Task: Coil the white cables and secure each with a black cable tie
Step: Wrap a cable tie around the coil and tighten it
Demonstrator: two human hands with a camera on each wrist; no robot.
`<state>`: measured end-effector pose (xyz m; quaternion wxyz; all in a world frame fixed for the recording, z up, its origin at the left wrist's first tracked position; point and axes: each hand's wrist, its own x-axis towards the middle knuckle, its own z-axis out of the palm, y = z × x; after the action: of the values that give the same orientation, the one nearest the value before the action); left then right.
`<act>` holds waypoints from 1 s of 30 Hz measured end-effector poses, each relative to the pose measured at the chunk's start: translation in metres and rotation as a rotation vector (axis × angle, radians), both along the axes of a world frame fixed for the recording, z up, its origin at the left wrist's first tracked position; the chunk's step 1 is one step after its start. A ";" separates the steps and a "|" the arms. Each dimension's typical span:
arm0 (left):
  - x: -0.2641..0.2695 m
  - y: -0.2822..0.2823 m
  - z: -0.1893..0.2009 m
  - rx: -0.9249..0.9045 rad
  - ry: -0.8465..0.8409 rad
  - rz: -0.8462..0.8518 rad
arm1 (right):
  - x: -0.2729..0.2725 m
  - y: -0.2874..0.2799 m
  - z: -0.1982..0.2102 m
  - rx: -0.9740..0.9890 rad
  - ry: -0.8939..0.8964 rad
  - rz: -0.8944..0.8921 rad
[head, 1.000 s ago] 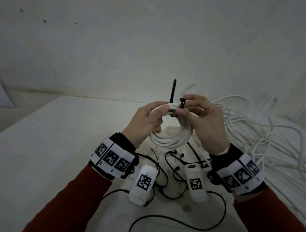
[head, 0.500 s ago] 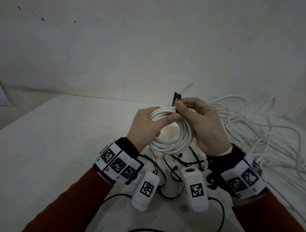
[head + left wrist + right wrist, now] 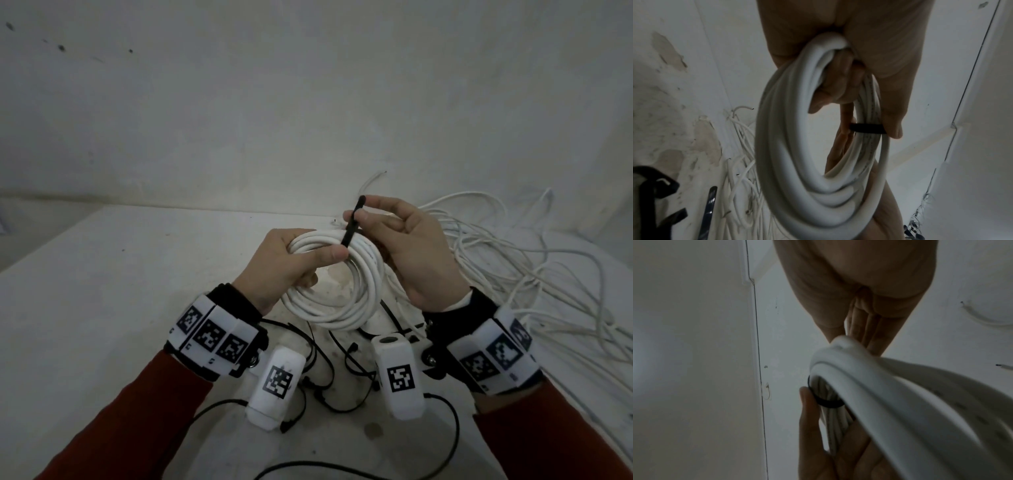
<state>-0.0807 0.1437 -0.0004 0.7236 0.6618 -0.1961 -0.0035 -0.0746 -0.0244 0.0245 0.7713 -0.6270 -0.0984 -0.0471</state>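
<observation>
The left hand is gripping the coiled white cable at its top, the loops hanging down. A black cable tie is wrapping the strands, just beside the thumb. Loose white cables are lying behind.

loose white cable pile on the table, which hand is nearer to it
Right. The right hand, pinching the black cable tie, is just beside the loose white cable pile; the left hand grips the coiled cable on the far side.
</observation>
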 end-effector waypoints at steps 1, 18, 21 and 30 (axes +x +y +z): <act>0.000 0.000 -0.001 0.007 -0.006 -0.015 | 0.000 0.000 -0.001 0.013 -0.006 -0.007; 0.004 -0.006 -0.008 -0.197 0.046 -0.122 | -0.002 -0.013 0.006 -0.446 -0.480 -0.157; 0.005 -0.004 -0.008 -0.204 0.062 -0.104 | -0.004 -0.013 0.008 -0.410 -0.517 -0.157; 0.006 -0.002 -0.008 -0.162 0.064 -0.098 | -0.002 -0.014 0.008 -0.469 -0.567 -0.131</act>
<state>-0.0746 0.1415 -0.0080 0.7797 0.5901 -0.2047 -0.0441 -0.0762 -0.0387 0.0324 0.5442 -0.7537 -0.2759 -0.2444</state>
